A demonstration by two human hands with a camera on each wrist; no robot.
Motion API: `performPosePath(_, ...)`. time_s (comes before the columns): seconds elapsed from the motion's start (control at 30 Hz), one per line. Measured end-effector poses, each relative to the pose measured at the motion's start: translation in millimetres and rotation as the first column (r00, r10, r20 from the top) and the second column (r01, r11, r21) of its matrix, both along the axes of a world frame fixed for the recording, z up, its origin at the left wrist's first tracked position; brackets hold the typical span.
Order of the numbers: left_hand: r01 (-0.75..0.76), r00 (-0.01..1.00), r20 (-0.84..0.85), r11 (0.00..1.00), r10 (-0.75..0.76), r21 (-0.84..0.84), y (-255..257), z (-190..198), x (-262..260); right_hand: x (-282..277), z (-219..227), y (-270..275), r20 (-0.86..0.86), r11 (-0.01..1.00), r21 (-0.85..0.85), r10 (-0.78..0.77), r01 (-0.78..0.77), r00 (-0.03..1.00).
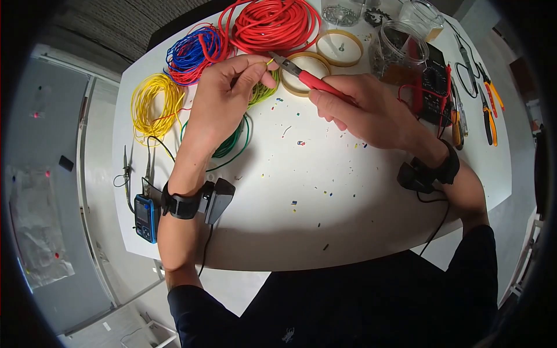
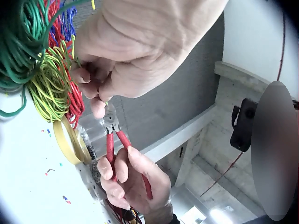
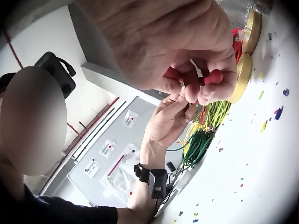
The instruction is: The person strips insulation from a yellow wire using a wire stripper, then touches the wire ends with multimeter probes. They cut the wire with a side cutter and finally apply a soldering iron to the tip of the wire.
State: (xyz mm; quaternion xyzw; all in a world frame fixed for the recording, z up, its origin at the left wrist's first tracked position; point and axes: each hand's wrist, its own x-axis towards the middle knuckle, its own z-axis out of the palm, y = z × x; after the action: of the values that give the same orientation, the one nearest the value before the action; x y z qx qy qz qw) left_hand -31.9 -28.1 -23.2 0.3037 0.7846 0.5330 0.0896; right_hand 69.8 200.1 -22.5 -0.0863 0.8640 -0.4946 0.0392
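Note:
My left hand (image 1: 226, 95) pinches a thin yellow-green wire (image 1: 270, 61) between thumb and fingers, above the far part of the table. The red-handled cutters (image 1: 316, 81) are gripped by my right hand (image 1: 371, 110), their metal jaws at the wire beside my left fingertips. In the left wrist view the cutters (image 2: 111, 122) point up at my left hand (image 2: 135, 51), and my right hand (image 2: 135, 179) is curled round the handles. The right wrist view shows my right hand (image 3: 182, 51) close up, hiding the jaws, with my left hand (image 3: 163, 121) beyond it.
Coils of red (image 1: 272, 26), blue (image 1: 194, 52), yellow (image 1: 155, 107) and green wire (image 1: 232, 145) lie at the far left. Tape rings (image 1: 339, 61), jars (image 1: 400, 43), a multimeter (image 1: 432, 87) and tools stand right. A small blue device (image 1: 145, 217) is near left; coloured scraps dot the table.

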Motion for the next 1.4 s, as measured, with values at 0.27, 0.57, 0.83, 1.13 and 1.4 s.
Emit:
performPosePath(0.27,0.006,1.000,0.014,1.000,-0.006,-0.005,1,-1,1,2,2,0,-0.100,0.997,0.078,-0.008,0.016,0.995)
performPosePath(0.57,0.020,1.000,0.014,1.000,-0.020,-0.016,0,-3,-1,-1,13,4,0.252,0.995,-0.098,0.028,-0.003,0.967)
performPosePath(0.83,0.010,1.000,0.025,1.000,-0.010,0.011,0,-2,-1,-1,5,1,0.226,0.971,-0.239,0.082,-0.026,0.971)
performPosePath(1.13,0.024,0.999,0.046,0.999,-0.022,-0.032,-2,-1,-1,-3,-7,2,0.017,0.996,-0.064,0.063,-0.062,0.998)
performPosePath(1.4,0.024,0.999,0.043,0.999,-0.022,-0.048,-2,-1,-1,2,13,-2,0.143,0.999,-0.037,0.023,-0.018,0.989)
